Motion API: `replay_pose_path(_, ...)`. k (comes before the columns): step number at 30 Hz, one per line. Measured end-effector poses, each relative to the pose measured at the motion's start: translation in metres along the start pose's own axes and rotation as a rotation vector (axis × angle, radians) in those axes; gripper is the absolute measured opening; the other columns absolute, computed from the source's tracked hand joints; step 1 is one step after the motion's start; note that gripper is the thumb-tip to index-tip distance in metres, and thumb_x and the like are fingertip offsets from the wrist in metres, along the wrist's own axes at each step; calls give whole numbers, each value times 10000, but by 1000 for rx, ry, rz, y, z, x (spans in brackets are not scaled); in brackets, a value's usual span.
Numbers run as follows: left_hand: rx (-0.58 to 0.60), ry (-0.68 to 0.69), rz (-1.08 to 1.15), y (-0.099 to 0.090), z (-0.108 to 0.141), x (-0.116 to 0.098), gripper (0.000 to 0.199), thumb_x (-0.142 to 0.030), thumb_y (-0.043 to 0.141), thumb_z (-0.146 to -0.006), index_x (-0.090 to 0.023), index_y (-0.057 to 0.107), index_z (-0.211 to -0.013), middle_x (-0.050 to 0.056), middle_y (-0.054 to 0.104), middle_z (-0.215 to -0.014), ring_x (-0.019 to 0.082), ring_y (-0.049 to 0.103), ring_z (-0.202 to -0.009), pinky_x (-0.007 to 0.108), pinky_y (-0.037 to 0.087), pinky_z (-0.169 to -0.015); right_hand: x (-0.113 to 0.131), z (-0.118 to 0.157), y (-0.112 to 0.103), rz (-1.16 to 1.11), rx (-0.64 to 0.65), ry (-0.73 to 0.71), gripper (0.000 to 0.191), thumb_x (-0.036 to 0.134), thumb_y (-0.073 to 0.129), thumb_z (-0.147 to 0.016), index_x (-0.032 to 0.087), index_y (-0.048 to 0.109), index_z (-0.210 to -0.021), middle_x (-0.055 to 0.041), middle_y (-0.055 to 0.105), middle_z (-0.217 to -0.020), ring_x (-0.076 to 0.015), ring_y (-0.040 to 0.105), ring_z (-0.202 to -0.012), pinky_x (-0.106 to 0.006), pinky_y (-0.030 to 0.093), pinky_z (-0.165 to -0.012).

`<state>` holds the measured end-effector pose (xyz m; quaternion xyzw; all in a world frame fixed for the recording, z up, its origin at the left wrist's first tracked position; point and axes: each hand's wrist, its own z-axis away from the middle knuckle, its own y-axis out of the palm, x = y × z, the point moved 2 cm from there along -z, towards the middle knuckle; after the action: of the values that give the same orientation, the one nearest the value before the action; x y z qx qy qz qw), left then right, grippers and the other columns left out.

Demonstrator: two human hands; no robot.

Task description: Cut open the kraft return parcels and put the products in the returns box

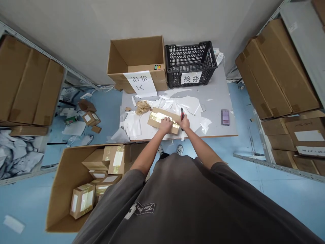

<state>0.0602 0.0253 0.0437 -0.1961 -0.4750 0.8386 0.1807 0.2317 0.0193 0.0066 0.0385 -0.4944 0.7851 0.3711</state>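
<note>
The left hand presses down on a long cardboard parcel, smooth brown board with a white label and shiny yellowish tape; it lies slightly askew near the table's near edge, left of the right hand. The right hand is closed round a red and black cutter, held upright at the parcel's right end. Torn, crinkled white paper litters the grey top; left of it, a shredded tan clump. Far left, an open carton bears a paper sign reading 退货区; beside it, a black lattice-walled plastic crate is marked 换货. At near left, a big open box holds taped, white-labelled parcels. The dark shirt has a stitched patch, only partly legible: "Time".
</note>
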Motion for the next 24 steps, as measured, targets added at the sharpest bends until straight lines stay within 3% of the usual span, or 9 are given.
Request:
replay_pose_path(3, -15, 49, -13, 5, 2, 1, 977, -328, 955, -650, -215, 563, -1538, 189, 365, -1769, 441, 255, -1669, 550, 285, -1345, -4, -3, -4, -2, 45, -102, 564, 561, 728, -998, 218, 485, -1373, -135, 778, -1260, -287, 743, -1128, -305, 537, -852)
replay_pose_path(5, -27, 59, 30, 11, 7, 2, 1006, -301, 949, -636, -186, 535, -1546, 183, 263, -1831, 412, 206, -1706, 509, 268, -1368, -13, 1, -9, -1, 86, -190, 464, 589, 592, -1077, 226, 525, -1359, -112, 787, -1222, -277, 745, -1091, -301, 531, -855)
replay_pose_path(9, -32, 43, 90, 23, 15, 5, 990, -287, 913, -664, -164, 509, -1560, 185, 233, -1848, 392, 194, -1722, 503, 259, -1383, -41, 21, -19, 80, 220, -318, 444, 535, 319, -1185, 246, 637, -1300, -105, 782, -1286, -277, 731, -1170, -291, 516, -889)
replay_pose_path(13, -43, 72, 111, 26, 17, 7, 940, -280, 903, -677, -140, 536, -1531, 199, 243, -1841, 388, 174, -1726, 501, 252, -1391, -55, 35, -26, 234, 326, -331, 471, 525, 356, -1185, 235, 722, -1244, -124, 770, -1351, -302, 710, -1232, -297, 508, -910)
replay_pose_path(24, -41, 109, 98, 27, 14, 10, 1032, -274, 919, -657, -123, 486, -1581, 218, 277, -1826, 406, 215, -1713, 498, 275, -1386, -60, 37, -39, 416, 366, -391, 482, 516, 378, -1185, 193, 728, -1260, -180, 789, -1259, -320, 732, -1154, -316, 489, -864)
